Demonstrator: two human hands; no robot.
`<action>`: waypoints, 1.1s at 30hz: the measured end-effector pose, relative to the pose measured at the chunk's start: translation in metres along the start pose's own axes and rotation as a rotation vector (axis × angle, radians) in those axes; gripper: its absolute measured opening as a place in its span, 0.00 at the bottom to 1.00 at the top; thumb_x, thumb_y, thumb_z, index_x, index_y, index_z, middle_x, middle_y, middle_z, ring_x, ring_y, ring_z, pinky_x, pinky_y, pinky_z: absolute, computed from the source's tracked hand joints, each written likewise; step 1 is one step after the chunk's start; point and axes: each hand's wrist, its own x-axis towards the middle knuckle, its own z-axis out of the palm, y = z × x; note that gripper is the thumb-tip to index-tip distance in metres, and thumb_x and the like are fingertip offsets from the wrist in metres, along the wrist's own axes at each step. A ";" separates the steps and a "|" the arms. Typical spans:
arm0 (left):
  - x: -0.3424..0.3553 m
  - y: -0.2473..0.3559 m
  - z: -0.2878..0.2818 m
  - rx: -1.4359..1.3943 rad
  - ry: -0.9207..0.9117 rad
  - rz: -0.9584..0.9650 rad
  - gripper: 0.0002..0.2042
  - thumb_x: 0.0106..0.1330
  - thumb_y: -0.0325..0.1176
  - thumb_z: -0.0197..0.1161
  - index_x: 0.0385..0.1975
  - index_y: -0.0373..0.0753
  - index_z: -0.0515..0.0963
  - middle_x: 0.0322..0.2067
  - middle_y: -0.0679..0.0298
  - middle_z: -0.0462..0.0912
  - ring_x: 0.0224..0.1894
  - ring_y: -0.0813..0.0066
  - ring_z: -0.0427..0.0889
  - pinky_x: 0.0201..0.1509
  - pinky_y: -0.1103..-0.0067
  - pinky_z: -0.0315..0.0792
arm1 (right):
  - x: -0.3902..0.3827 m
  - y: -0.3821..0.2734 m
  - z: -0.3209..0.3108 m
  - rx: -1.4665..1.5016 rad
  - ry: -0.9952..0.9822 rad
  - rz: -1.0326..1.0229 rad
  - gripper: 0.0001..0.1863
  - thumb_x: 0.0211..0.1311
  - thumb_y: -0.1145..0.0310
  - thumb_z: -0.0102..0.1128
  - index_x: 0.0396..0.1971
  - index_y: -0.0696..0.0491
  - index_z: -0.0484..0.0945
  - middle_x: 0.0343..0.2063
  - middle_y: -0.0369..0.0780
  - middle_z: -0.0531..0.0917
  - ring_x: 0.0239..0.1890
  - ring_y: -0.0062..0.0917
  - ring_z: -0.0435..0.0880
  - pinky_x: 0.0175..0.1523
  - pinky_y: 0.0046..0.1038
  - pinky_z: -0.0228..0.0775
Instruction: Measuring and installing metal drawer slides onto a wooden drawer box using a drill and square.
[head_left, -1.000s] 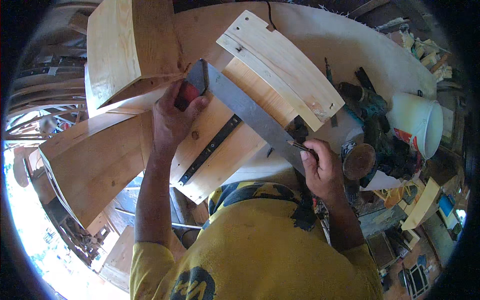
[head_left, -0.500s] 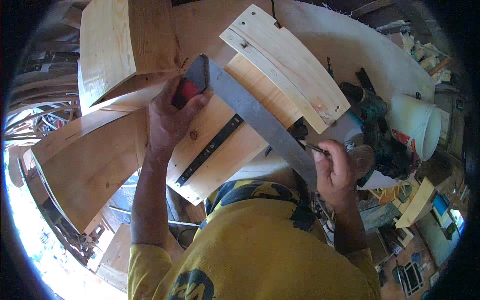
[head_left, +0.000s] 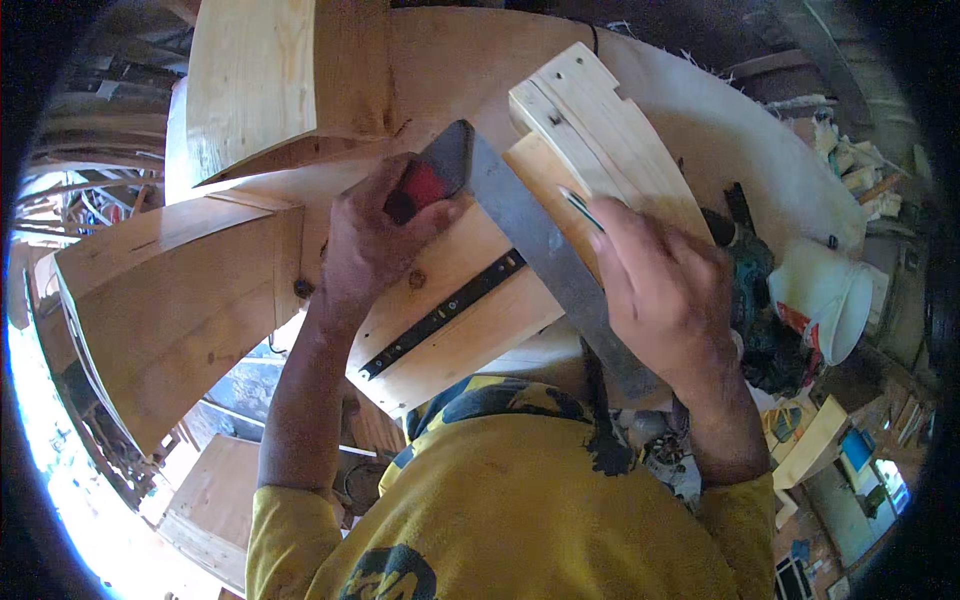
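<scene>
My left hand [head_left: 372, 232] is closed around the red-and-dark handle of a tool with a long, broad, flat grey blade [head_left: 550, 255]. The blade lies slantwise across a pale wooden panel [head_left: 400, 350]. A black metal rail [head_left: 440, 315], like a drawer slide, is fixed to the panel on the near side of the blade. Between the fingers of my right hand [head_left: 665, 295] is a slim pencil [head_left: 580, 207]. Its pointed end shows over the wood just beyond the blade, though I cannot tell whether it touches. My right palm covers part of the blade.
A curved wooden piece with small holes [head_left: 615, 135] adjoins the panel's far side. Large curved wooden parts [head_left: 250, 80] stand at the left. To the right are a dark green power tool [head_left: 755, 270] and a white bucket [head_left: 825, 300]. A pale worktop [head_left: 470, 60] extends behind.
My right hand has moved up and left with the pencil, from beside the blade's lower end to its middle. My left hand, the tool and the panel appear slightly farther right in view.
</scene>
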 end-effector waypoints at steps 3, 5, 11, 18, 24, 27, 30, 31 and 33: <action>0.001 0.001 -0.003 -0.049 -0.008 0.020 0.22 0.51 0.39 0.73 0.41 0.33 0.75 0.28 0.56 0.80 0.29 0.76 0.78 0.35 0.78 0.74 | 0.024 -0.002 0.009 -0.069 -0.053 -0.053 0.12 0.55 0.75 0.60 0.41 0.56 0.77 0.27 0.45 0.82 0.27 0.38 0.82 0.30 0.37 0.74; 0.002 0.001 -0.004 -0.085 -0.028 -0.003 0.23 0.51 0.40 0.73 0.41 0.33 0.75 0.28 0.56 0.80 0.29 0.75 0.79 0.34 0.77 0.74 | 0.033 -0.002 0.016 -0.136 -0.074 -0.146 0.08 0.55 0.72 0.53 0.36 0.54 0.72 0.20 0.39 0.76 0.22 0.33 0.80 0.24 0.34 0.72; 0.002 -0.002 -0.003 -0.009 -0.027 0.023 0.24 0.49 0.42 0.74 0.41 0.33 0.76 0.28 0.55 0.80 0.27 0.66 0.80 0.33 0.74 0.75 | 0.043 -0.006 0.026 -0.181 -0.184 -0.110 0.08 0.55 0.72 0.52 0.35 0.54 0.71 0.20 0.40 0.76 0.23 0.34 0.80 0.26 0.35 0.73; 0.003 -0.004 -0.002 -0.021 0.023 0.071 0.23 0.48 0.42 0.74 0.39 0.34 0.76 0.25 0.56 0.79 0.25 0.65 0.79 0.30 0.72 0.73 | 0.049 -0.011 0.023 -0.165 -0.222 -0.054 0.11 0.57 0.72 0.57 0.41 0.55 0.77 0.27 0.45 0.82 0.28 0.39 0.82 0.32 0.37 0.74; 0.003 -0.004 -0.004 -0.018 -0.009 0.065 0.22 0.48 0.41 0.74 0.37 0.33 0.76 0.24 0.56 0.78 0.25 0.65 0.80 0.29 0.72 0.72 | 0.053 -0.012 0.020 -0.150 -0.141 -0.124 0.06 0.54 0.73 0.52 0.33 0.53 0.72 0.20 0.42 0.75 0.25 0.37 0.80 0.28 0.38 0.72; 0.002 -0.004 -0.003 -0.026 -0.012 0.053 0.22 0.49 0.41 0.73 0.37 0.33 0.76 0.24 0.56 0.78 0.25 0.65 0.81 0.29 0.72 0.73 | 0.051 -0.013 0.015 -0.146 -0.270 -0.045 0.10 0.55 0.75 0.57 0.38 0.56 0.77 0.28 0.45 0.82 0.29 0.40 0.82 0.33 0.37 0.74; 0.003 -0.004 -0.001 -0.040 -0.004 0.044 0.22 0.49 0.41 0.73 0.37 0.33 0.76 0.24 0.55 0.79 0.25 0.65 0.81 0.30 0.73 0.74 | 0.048 -0.011 0.014 -0.108 -0.230 -0.049 0.09 0.54 0.75 0.57 0.37 0.57 0.77 0.27 0.45 0.81 0.29 0.40 0.82 0.33 0.37 0.73; 0.004 -0.004 -0.001 -0.008 0.005 0.022 0.22 0.49 0.41 0.73 0.37 0.33 0.76 0.24 0.55 0.79 0.25 0.65 0.81 0.30 0.73 0.74 | 0.048 -0.010 0.015 -0.092 -0.229 -0.046 0.09 0.54 0.76 0.57 0.36 0.57 0.77 0.27 0.45 0.81 0.29 0.40 0.82 0.33 0.37 0.73; 0.002 -0.003 -0.003 -0.049 -0.005 0.034 0.22 0.49 0.42 0.73 0.38 0.33 0.76 0.25 0.55 0.79 0.26 0.65 0.81 0.30 0.73 0.74 | 0.047 -0.008 0.018 -0.075 -0.227 -0.038 0.08 0.54 0.77 0.57 0.36 0.57 0.77 0.27 0.45 0.81 0.29 0.40 0.81 0.33 0.37 0.73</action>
